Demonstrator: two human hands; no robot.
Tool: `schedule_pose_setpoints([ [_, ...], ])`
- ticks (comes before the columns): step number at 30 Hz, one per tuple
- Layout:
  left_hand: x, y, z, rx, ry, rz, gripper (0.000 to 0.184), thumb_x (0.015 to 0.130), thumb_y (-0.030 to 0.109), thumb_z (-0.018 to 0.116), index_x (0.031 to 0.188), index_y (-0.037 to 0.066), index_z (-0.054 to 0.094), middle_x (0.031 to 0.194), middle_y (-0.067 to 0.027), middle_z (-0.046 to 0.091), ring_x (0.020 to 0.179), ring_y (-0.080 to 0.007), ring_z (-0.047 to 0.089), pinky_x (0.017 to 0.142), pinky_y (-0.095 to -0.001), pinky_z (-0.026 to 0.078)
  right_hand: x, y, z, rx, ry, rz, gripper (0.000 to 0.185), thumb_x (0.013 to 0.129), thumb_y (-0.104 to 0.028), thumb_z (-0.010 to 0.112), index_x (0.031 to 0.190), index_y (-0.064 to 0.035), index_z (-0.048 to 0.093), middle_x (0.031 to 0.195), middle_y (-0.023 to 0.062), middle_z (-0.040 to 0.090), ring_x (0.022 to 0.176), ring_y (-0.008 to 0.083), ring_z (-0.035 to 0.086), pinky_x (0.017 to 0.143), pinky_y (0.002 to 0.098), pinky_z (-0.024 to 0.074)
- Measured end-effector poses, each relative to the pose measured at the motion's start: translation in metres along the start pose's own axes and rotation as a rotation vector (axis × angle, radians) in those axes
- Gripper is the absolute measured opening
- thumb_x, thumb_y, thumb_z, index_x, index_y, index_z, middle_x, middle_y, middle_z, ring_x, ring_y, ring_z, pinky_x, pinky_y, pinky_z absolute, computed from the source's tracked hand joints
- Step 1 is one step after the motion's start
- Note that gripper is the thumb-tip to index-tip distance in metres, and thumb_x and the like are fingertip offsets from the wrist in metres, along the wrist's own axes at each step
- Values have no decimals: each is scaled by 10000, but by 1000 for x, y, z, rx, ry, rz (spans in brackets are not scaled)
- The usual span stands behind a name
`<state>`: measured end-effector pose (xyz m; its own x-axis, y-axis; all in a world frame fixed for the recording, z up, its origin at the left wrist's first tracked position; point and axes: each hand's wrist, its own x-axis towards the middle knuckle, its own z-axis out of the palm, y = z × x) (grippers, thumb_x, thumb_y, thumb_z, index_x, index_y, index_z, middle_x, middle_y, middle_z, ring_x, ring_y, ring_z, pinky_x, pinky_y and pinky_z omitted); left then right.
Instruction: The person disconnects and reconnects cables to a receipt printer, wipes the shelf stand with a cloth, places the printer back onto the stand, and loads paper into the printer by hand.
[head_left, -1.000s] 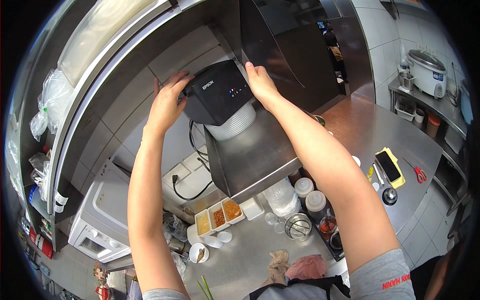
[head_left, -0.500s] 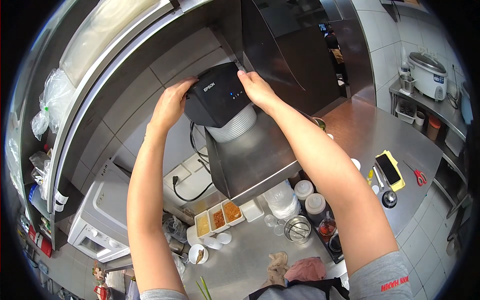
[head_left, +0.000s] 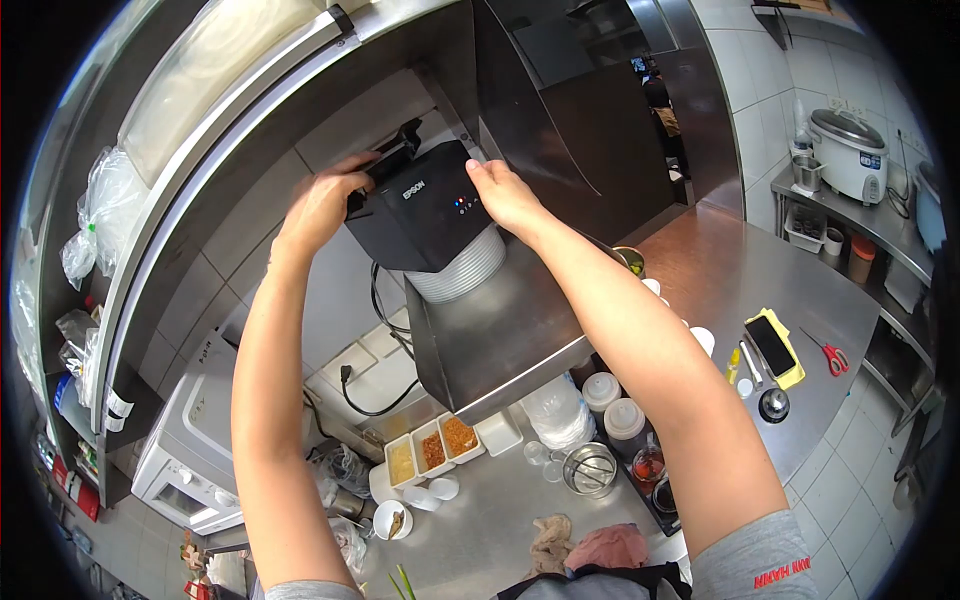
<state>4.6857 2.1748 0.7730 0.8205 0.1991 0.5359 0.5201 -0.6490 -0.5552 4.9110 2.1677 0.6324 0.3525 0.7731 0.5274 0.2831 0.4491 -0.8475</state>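
Note:
A black Epson receipt printer [head_left: 425,210] sits on a stack of ribbed white plates or lids [head_left: 462,268] on a raised metal shelf [head_left: 500,325]. Its top cover [head_left: 398,150] stands lifted at the back, and small lights glow on its front. My left hand [head_left: 322,205], slightly blurred, has its fingers curled at the cover's left side. Against the printer's right side, my right hand [head_left: 503,194] grips with the thumb near the top edge; its other fingers are partly hidden. The printer's inside cannot be seen from here.
Black cables [head_left: 380,305] hang beside the shelf. Below stand white tubs of crumbly food [head_left: 432,450], a metal pot [head_left: 590,470] and lidded bottles [head_left: 625,420]. A microwave [head_left: 195,430] is at left; a phone [head_left: 770,345] and red scissors [head_left: 835,358] lie at right.
The printer's top cover has come up at the back. My left hand has moved left and down with it. A reddish light now shows beside the blue one.

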Motion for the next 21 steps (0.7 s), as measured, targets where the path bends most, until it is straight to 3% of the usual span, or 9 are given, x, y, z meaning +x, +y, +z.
schedule_pose_setpoints([
  [5, 0, -2, -5, 109, 207, -228, 266, 800, -47, 494, 920, 123, 660, 1207, -42, 574, 1002, -306, 600, 805, -399, 506, -3, -2, 1, -10, 13, -30, 637, 955, -526, 345, 1205, 40, 500, 1197, 240, 567, 1170, 328, 522, 969, 377, 388],
  [8, 8, -11, -2, 217, 191, -484, 229, 837, 19, 521, 970, 157, 647, 1139, -55, 586, 970, -300, 602, 805, -404, 503, -2, 0, 0, 1, 1, -31, 640, 954, -522, 348, 1211, 46, 497, 1206, 245, 561, 1178, 334, 516, 975, 378, 386],
  [11, 12, -25, 16, 156, 408, -553, 250, 829, 59, 570, 1048, 166, 627, 1050, -94, 610, 976, -311, 601, 810, -405, 499, -4, 0, 1, -27, 36, -55, 640, 957, -510, 348, 1202, 62, 497, 1214, 260, 550, 1179, 347, 512, 983, 387, 383],
  [14, 20, -63, 33, -21, 470, -785, 259, 798, 81, 620, 1055, 108, 600, 972, -144, 627, 995, -332, 599, 817, -413, 496, -3, 1, 3, -36, 36, -58, 642, 957, -514, 343, 1204, 59, 495, 1215, 266, 545, 1182, 355, 504, 988, 395, 379],
  [17, 19, -107, 61, -92, 682, -1006, 237, 770, 83, 636, 1002, 56, 595, 896, -184, 640, 931, -355, 618, 791, -423, 500, -3, 0, 3, -39, 27, -54, 629, 953, -519, 349, 1226, 31, 482, 1235, 265, 520, 1194, 367, 486, 997, 412, 375],
  [20, 9, -99, 70, -53, 673, -994, 210, 763, 70, 630, 967, 45, 590, 896, -178, 656, 855, -361, 639, 754, -428, 511, -1, 1, 3, -34, 8, -33, 602, 946, -519, 368, 1263, -16, 463, 1268, 262, 480, 1208, 382, 463, 1012, 441, 369],
  [21, 11, -85, 69, -21, 761, -920, 218, 761, 66, 639, 971, 40, 590, 895, -179, 657, 865, -350, 643, 756, -419, 512, -2, -1, 3, -36, 9, -26, 601, 946, -517, 369, 1263, -16, 462, 1268, 262, 480, 1208, 382, 463, 1012, 442, 370],
])
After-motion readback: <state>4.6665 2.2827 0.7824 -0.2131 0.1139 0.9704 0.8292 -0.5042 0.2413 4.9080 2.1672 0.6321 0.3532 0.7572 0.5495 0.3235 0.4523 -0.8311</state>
